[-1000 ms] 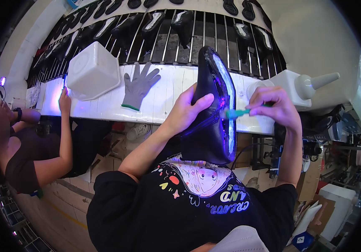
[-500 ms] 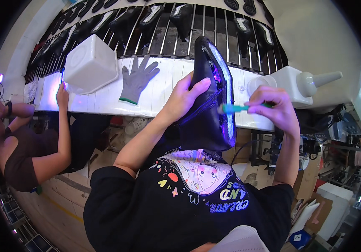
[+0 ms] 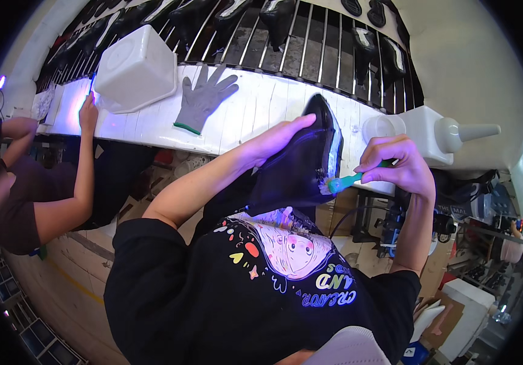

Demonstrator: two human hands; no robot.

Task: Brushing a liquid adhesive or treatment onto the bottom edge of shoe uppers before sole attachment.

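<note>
A person in a black printed T-shirt (image 3: 213,304) holds a black boot (image 3: 289,170) in front of the chest, at the near edge of a white worktop (image 3: 258,115), its rounded tip pointing away. The left hand (image 3: 277,141) is clamped on the boot, thumb laid along its upper face and the other fingers mostly out of sight. In the right hand (image 3: 396,165), thumb and fingers pinch the handle of a green brush (image 3: 345,182), its bristles against the boot's lower right edge, below a pale, shiny strip.

Beyond them on the worktop, a gray knit glove (image 3: 205,102) with a green cuff lies flat, fingers spread, near a white plastic tub (image 3: 137,73). To the right, a small whitish cup (image 3: 384,126) sits just beside a white bottle (image 3: 429,131) with a tapered spout. At left, a co-worker's hand (image 3: 88,114) rests near the tub. Farther back, black shoes (image 3: 277,21) with white-coated undersides line a metal-barred rack (image 3: 307,45), dark soles (image 3: 377,13) behind.
</note>
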